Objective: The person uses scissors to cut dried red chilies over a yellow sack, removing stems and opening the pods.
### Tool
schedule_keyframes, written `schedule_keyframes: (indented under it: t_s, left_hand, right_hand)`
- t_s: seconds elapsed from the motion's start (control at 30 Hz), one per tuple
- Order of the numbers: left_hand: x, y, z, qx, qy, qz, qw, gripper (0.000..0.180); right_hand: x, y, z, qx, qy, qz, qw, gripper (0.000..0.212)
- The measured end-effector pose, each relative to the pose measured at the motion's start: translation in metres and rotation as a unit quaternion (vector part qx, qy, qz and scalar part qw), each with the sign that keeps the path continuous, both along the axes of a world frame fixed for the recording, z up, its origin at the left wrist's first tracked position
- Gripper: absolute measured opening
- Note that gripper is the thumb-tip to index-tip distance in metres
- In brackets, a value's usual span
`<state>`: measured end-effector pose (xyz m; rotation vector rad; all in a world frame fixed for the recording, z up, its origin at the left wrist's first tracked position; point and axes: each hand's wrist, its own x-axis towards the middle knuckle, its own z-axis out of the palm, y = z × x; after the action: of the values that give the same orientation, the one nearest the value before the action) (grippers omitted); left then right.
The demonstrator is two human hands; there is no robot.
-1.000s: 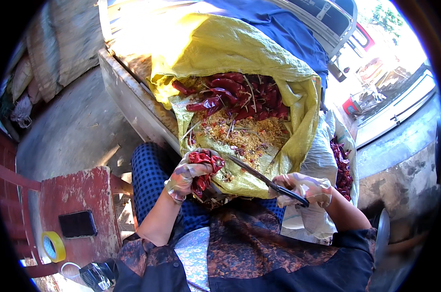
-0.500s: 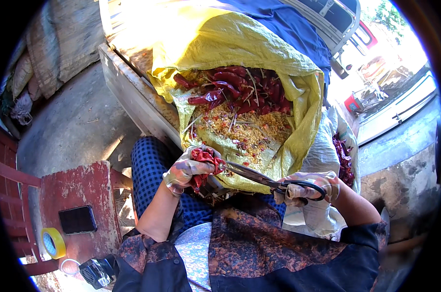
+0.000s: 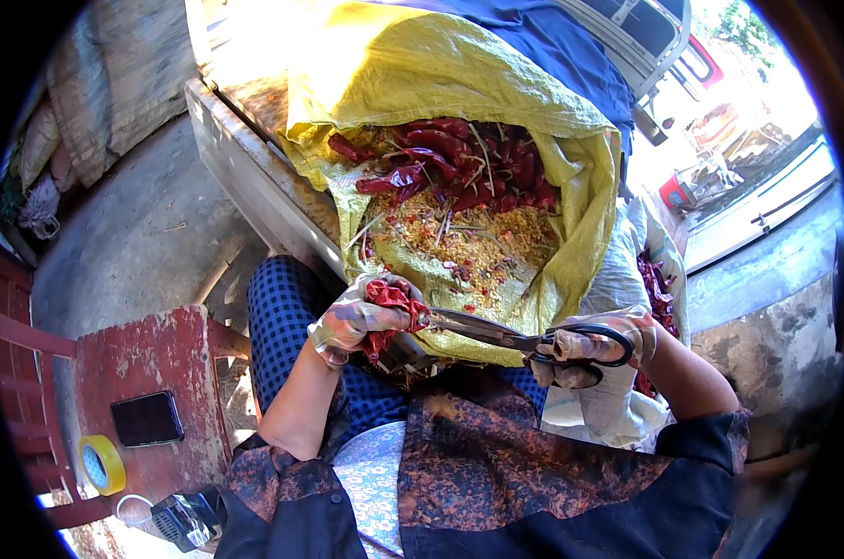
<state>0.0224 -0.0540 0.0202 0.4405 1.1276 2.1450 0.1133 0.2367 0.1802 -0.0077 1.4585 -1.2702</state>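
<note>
My left hand [image 3: 352,321], in a pale patterned glove, is closed around a crumpled dried red chili pepper [image 3: 391,307]. Gloved too, my right hand [image 3: 597,347] grips the black handles of long-bladed scissors [image 3: 482,328]. Their blade tips reach the chili beside my left fingers; whether they touch or straddle it is hard to tell. Just beyond both hands, a yellow woven sack [image 3: 585,200] lies with its mouth toward me. Inside it rest a heap of whole dried red chilies [image 3: 450,154] and a spread of yellowish seeds [image 3: 510,244] with stem bits.
A worn red wooden chair [image 3: 161,373] at left holds a black phone [image 3: 148,419] and a yellow tape roll [image 3: 102,464]. A white sack [image 3: 608,401] with more chilies stands at right. The yellow sack lies on a metal-sided bed [image 3: 254,177]; a red bucket [image 3: 675,192] stands farther off.
My right hand has risen slightly, and the scissor handles have spread a little wider. My left hand keeps the chili in nearly the same place.
</note>
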Motion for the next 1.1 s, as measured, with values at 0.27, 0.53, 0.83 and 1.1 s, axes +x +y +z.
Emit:
schedule_keyframes:
  t_s: [0.27,0.53,0.83,1.1]
  left_hand:
    - [-0.001,0.000,0.007,-0.011,0.004,-0.007,1.000,0.037]
    - [-0.001,0.002,0.010,-0.065,0.014,0.008,0.998,0.041]
    - [-0.004,0.001,-0.002,0.016,0.018,0.010,1.000,0.030]
    - [-0.006,0.009,-0.012,0.121,-0.100,0.001,0.988,0.040]
  right_hand:
    - [0.002,-0.004,0.003,0.038,-0.015,-0.009,0.999,0.059]
    - [0.007,-0.005,-0.007,0.008,-0.097,-0.071,0.993,0.063]
    - [0.030,-0.026,-0.031,-0.061,0.002,-0.171,0.983,0.058]
    - [0.036,-0.025,-0.061,-0.140,-0.005,-0.211,0.967,0.064]
